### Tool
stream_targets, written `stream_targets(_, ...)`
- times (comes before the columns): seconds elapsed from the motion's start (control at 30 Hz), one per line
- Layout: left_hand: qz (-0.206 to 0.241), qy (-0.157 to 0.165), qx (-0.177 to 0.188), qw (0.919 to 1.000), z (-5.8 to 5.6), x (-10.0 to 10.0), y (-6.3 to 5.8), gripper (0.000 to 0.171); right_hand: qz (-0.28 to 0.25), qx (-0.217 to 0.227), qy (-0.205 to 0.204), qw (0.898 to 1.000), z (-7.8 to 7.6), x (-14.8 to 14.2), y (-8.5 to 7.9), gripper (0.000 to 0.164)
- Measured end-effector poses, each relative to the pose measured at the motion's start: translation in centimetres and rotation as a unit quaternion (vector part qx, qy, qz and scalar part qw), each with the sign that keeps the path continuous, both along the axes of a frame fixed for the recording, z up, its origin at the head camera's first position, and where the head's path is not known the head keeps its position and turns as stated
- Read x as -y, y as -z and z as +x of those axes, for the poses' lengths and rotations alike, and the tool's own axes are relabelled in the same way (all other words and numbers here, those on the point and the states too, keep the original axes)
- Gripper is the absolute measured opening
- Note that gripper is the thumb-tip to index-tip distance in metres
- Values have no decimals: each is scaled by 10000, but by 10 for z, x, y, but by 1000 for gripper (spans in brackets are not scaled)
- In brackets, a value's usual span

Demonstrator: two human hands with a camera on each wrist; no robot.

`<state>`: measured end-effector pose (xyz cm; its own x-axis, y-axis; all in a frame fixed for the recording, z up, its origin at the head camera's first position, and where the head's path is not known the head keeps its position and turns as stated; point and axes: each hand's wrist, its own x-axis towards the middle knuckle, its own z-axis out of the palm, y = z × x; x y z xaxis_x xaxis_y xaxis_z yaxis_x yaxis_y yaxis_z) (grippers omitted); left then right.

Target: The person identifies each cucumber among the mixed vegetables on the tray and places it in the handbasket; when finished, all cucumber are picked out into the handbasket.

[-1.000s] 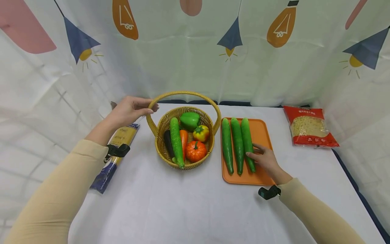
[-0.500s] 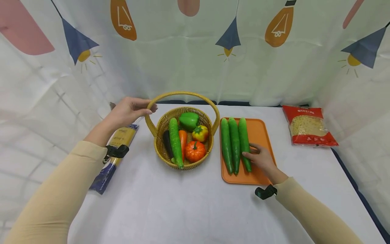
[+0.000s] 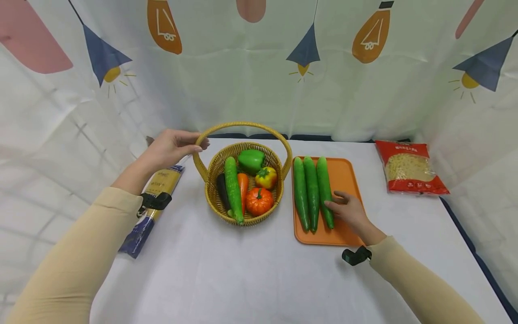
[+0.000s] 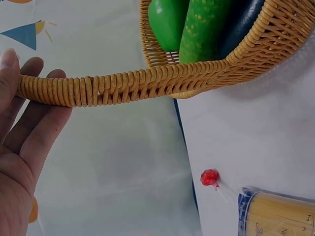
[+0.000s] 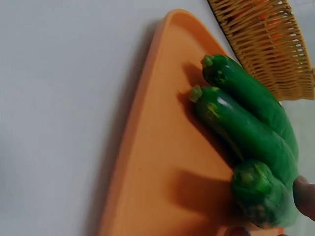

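- Basket sits mid-table in the head view, holding an eggplant, a bumpy cucumber, a green pepper, a yellow-red pepper, a mini pumpkin and some long orange veg (carrot? can't tell).
- Same view, the orange tray is just right of it with three smooth cucumbers lying lengthwise. My read is partway along: six veggies already in the basket, those three still on the tray.
- Hands are well apart here: left hand up at the handle, right hand at the right-most cucumber.
- Left wrist view: thumb and fingers pinch the handle between them, probably just steadying it. There's a bag of long pasta nearby.
- Right wrist view: only bits of thumb and fingertips show, on either side of the right-most cucumber, so gripped imo. Going by the shadow, its near end might be tipped up, but it isn't off the tray yet.
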<state>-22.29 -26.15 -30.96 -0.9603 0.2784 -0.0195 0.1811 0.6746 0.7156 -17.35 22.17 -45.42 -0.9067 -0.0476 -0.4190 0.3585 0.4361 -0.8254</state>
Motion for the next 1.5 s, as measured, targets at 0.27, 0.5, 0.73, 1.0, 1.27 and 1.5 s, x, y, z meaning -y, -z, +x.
stream_targets(0.27,-124,51,-75,9999,0,2,-2,37,493,-814,-470,9944,-15,3,-40,70)
stream_targets(0.5,-184,91,-167,9996,0,0,-2,35,357,-1269,-1082,9853,-18,39,-77,59)
stream_targets(0.73,-203,113,-278,9993,-2,-2,-2,34,-8,-1224,-1640,9788,-15,93,-90,52)
stream_targets(1.0,-112,93,-274,9995,-1,-1,0,35,-367,-1189,-1904,9738,-10,152,-81,49)
stream_targets(1.27,-68,74,-286,9995,-2,1,3,33,-630,-611,-1876,9783,-9,198,-64,58)
stream_targets(1.5,-41,54,-189,9998,0,2,2,35,324,-782,-1994,9763,-9,221,-61,62)
